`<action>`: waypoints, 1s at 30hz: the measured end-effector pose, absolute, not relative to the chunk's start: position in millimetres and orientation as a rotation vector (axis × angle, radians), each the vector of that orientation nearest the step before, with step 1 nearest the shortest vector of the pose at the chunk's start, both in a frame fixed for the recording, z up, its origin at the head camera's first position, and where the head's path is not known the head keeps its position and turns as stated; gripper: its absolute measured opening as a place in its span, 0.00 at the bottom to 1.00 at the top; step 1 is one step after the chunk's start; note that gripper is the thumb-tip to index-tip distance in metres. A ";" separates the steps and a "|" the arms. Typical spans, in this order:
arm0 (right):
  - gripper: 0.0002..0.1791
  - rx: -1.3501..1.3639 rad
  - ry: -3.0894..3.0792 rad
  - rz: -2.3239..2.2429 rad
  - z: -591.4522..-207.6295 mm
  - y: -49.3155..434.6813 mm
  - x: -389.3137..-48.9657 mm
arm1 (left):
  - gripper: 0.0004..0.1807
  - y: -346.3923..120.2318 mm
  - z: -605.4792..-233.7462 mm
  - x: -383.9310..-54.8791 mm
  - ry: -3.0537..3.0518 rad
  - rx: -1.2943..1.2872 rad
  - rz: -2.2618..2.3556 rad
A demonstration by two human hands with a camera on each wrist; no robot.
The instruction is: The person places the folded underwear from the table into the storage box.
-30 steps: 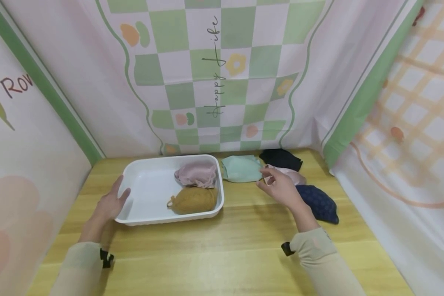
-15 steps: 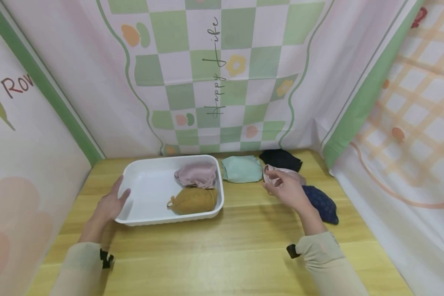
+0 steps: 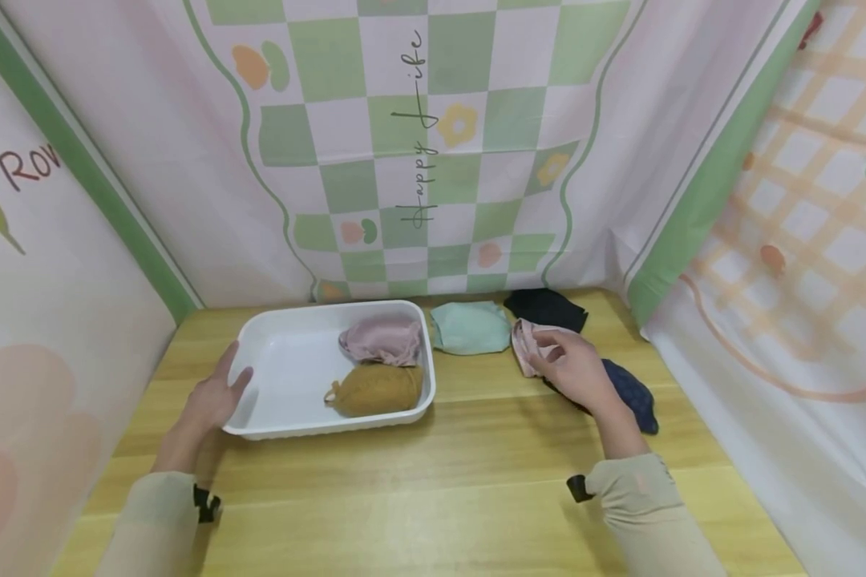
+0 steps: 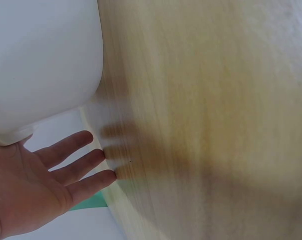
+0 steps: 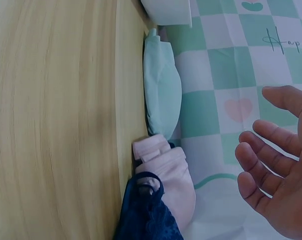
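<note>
My left hand (image 3: 211, 397) rests at the left end of a white tray (image 3: 292, 365), thumb over the rim and the other fingers extended outside. In the tray's right half lie a mauve folded garment (image 3: 384, 340) and a mustard one (image 3: 378, 390), rounded like folded bras. My right hand (image 3: 576, 373) hovers over a pale pink folded garment (image 3: 523, 349), fingers loosely bent and holding nothing; the right wrist view shows them apart from the cloth. A navy lacy garment (image 5: 148, 212) with a strap loop lies beside the pink one, partly hidden by the hand in the head view.
A mint folded garment (image 3: 471, 328) lies just right of the tray, and a black one (image 3: 544, 308) behind the pink one. They lie on a wooden table (image 3: 404, 497). A checkered curtain (image 3: 433, 160) hangs along the table's back edge, with fabric at both sides.
My right hand has moved right, from beside the mint garment to over the pink and navy ones. The left hand and the tray have stayed put.
</note>
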State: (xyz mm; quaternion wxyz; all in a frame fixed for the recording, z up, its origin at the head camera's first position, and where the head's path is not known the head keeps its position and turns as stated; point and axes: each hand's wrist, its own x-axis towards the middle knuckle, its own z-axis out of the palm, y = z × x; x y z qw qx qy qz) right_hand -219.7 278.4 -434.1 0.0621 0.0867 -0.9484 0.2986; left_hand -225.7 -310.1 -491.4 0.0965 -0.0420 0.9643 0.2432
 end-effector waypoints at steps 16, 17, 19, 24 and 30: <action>0.25 0.201 -2.878 0.843 -441.2 294.3 -216.3 | 0.42 -310.3 -492.8 -226.4 2.859 -0.116 0.735; 0.25 0.205 -2.871 0.841 -441.6 295.0 -215.7 | 0.42 -310.5 -492.6 -226.4 2.859 -0.115 0.735; 0.24 0.208 -2.858 0.836 -442.6 297.0 -214.8 | 0.42 -310.3 -491.9 -226.3 2.861 -0.117 0.733; 0.23 0.192 -2.845 0.830 -443.9 303.4 -210.6 | 0.42 -310.0 -491.2 -226.0 2.865 -0.119 0.724; 0.26 0.172 -2.862 0.827 -444.1 311.2 -204.7 | 0.42 -310.6 -491.9 -225.7 2.857 -0.126 0.717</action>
